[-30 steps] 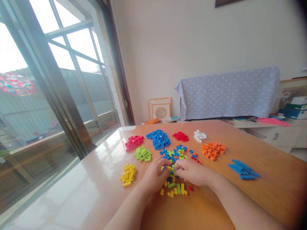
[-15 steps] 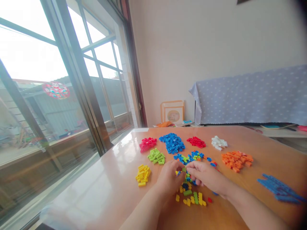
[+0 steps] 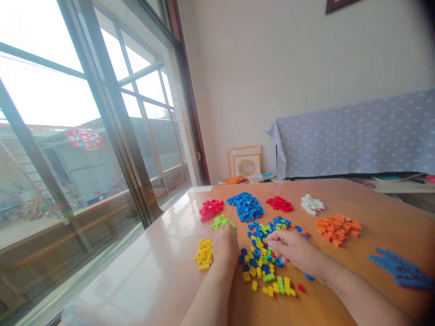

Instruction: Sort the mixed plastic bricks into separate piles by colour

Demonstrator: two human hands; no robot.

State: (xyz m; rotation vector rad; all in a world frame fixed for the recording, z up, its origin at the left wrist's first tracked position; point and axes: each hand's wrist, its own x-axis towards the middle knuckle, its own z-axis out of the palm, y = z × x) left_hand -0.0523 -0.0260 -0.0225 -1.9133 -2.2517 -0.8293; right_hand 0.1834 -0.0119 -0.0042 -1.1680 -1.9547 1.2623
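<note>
My left hand is at the near edge of the light green brick pile, its fingertips over the bricks; whatever they hold is hidden. Over the right side of the mixed pile of blue, yellow and green pieces is my right hand, its fingers curled together; no piece can be made out in them. A yellow brick pile lies just left of my left hand. Loose yellow and green bricks and a small red one lie at the near end of the mixed pile.
Farther back on the wooden table are pink, blue, red and white piles. Orange bricks and long blue pieces lie to the right. A large window stands on the left.
My left hand has moved left and away from my right hand, from the mixed pile to the light green pile. More of the mixed pile shows. The camera view has shifted slightly.
</note>
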